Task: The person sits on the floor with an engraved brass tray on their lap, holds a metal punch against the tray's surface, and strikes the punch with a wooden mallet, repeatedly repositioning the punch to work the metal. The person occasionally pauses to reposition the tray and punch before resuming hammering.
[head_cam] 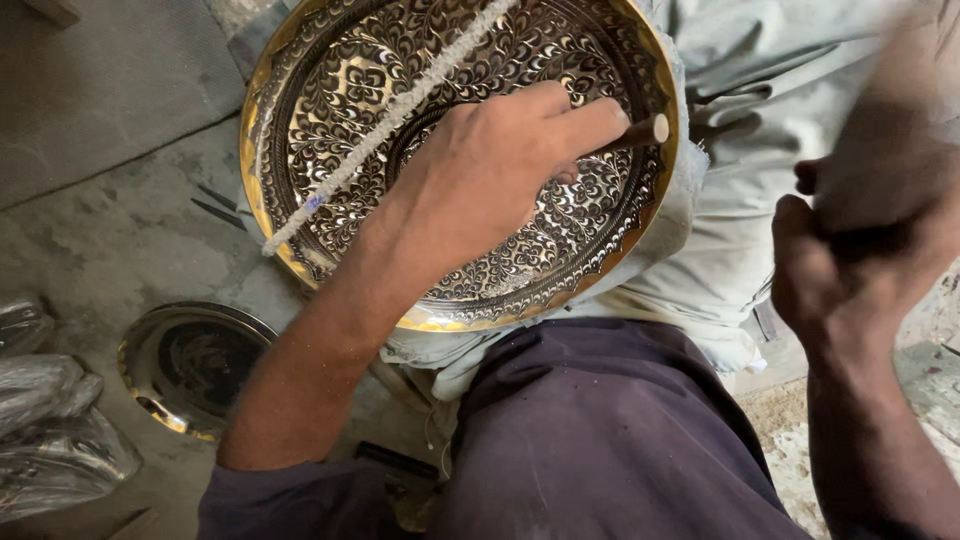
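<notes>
Two hands work over one large engraved brass plate (330, 90), seen from the head camera, the only view. The plate rests tilted on the person's lap, on pale grey cloth (720, 200), with its far rim reaching toward the concrete floor (120, 250).

The left hand (490, 170) lies on the plate's face with its fingers closed around a thin dark tool (630, 133), whose pale blunt end sticks out past the knuckles toward the plate's right rim. The tool's working tip is hidden under the hand, so where it meets the metal cannot be told. The right hand (860, 230) is raised off to the right, blurred, curled as a fist around something dark; what that is cannot be made out.

As for progress, the plate looks nearly finished: dense leaf and scroll patterns, bright against a dark ground, cover almost the whole visible face, ring after ring, up to the scalloped golden rim. What may be left lies under the left hand near the centre, out of sight. A whitish twisted cord (390, 120) runs diagonally across the plate from the upper edge down to its left rim.

On the floor to the left sits a smaller round metal dish (195, 365) with a dark middle, and beside it some shiny wrapped bundles (50, 430).
</notes>
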Demonstrator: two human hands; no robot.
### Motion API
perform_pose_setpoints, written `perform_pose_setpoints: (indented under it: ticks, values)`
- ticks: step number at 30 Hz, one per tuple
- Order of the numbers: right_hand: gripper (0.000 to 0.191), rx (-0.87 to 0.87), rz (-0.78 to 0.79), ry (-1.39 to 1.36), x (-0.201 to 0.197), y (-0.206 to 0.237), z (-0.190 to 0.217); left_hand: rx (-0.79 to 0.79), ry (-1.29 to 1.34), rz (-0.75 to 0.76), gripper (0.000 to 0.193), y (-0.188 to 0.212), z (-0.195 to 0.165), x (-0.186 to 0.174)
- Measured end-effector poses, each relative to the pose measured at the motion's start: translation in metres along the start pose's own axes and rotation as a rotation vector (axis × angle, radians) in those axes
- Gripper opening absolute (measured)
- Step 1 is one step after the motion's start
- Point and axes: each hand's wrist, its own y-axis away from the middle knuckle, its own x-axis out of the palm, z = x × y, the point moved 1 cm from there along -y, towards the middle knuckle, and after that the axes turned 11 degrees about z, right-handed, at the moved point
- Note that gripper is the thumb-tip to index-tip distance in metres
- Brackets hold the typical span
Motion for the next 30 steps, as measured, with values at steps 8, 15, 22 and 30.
perform_pose_setpoints:
  ticks: [8, 15, 22, 30]
  values:
    - [0.026, 0.07, 0.081, -0.167, -0.019, -0.001, 0.003, 0.019, 0.028, -0.056, 0.033, 0.002, 0.003, -0.002]
    - [0.023, 0.047, 0.139, -0.028, -0.031, -0.008, 0.008, -0.082, 0.107, -0.431, 0.027, 0.029, -0.005, 0.01]
    - [0.028, 0.073, 0.113, -0.084, -0.033, -0.004, 0.006, -0.306, 0.24, -0.726, 0.018, 0.037, -0.01, 0.042]
    - [0.034, -0.162, 0.191, 0.117, -0.031, -0.074, 0.051, -0.329, 0.233, -0.777, 0.018, 0.031, -0.006, 0.048]
